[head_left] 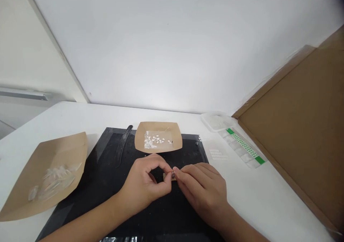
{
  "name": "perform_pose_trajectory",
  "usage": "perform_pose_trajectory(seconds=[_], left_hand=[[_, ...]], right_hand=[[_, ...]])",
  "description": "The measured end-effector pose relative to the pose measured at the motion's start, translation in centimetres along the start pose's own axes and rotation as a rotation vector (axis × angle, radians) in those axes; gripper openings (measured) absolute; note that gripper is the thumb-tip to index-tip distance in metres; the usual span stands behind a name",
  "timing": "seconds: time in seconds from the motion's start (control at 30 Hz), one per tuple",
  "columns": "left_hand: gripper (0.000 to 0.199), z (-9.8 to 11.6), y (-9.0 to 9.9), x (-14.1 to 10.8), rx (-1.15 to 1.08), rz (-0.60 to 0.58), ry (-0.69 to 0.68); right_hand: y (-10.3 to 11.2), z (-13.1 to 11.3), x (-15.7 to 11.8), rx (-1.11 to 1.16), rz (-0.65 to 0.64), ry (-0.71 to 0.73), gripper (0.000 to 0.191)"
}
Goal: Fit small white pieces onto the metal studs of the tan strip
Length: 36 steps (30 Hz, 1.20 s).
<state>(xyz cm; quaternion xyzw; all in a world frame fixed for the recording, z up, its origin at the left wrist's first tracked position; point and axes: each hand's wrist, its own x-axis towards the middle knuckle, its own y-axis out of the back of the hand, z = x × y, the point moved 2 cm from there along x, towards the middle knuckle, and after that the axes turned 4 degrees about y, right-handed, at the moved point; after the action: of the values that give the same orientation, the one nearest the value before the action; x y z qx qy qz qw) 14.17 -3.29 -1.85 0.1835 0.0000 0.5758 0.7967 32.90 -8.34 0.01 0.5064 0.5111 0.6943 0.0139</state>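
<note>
My left hand [150, 177] pinches a small dark shiny piece [173, 175] between thumb and forefinger. From the other side, the closed fingertips of my right hand [205, 188] meet the same piece. It is mostly covered by the fingers, so its kind cannot be made out. A bit of tan material [164, 176] shows just behind the left fingertips. Both hands are above a black mat [107, 184]. Beyond them stands a brown paper tray [139, 136] with many small white flakes [150, 141] in it.
A black nail file [124, 145] lies on the mat. At left, a larger paper tray [24, 184] holds clear plastic pieces [57, 181]. To the right are a sheet of white dots [217, 154], a clear compartment box with green labels [244, 145], a translucent container [217, 122] and a cardboard panel [298, 120].
</note>
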Motion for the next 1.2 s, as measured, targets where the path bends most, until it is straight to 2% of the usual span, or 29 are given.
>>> perform_pose_trajectory(seconds=[0.2, 0.47, 0.73, 1.03, 1.2], left_hand=[[0.009, 0.16, -0.1, -0.26, 0.03, 0.033, -0.004], [0.007, -0.06, -0.07, -0.43, -0.021, -0.023, 0.085], [0.007, 0.01, -0.06, -0.29, -0.106, -0.057, 0.13], [0.008, 0.46, 0.22, 0.0, 0.016, -0.018, 0.034], [0.01, 0.4, 0.31, 0.06, 0.029, -0.041, 0.012]], right_hand=[[-0.31, -0.14, 0.25, 0.049, 0.018, -0.055, 0.009], [-0.95, 0.25, -0.31, 0.177, 0.005, -0.135, 0.006], [-1.0, 0.66, -0.17, 0.183, 0.03, -0.178, 0.006], [-0.98, 0.53, -0.13, 0.199, 0.018, -0.183, 0.008], [-0.85, 0.66, -0.19, 0.22, 0.005, -0.189, 0.008]])
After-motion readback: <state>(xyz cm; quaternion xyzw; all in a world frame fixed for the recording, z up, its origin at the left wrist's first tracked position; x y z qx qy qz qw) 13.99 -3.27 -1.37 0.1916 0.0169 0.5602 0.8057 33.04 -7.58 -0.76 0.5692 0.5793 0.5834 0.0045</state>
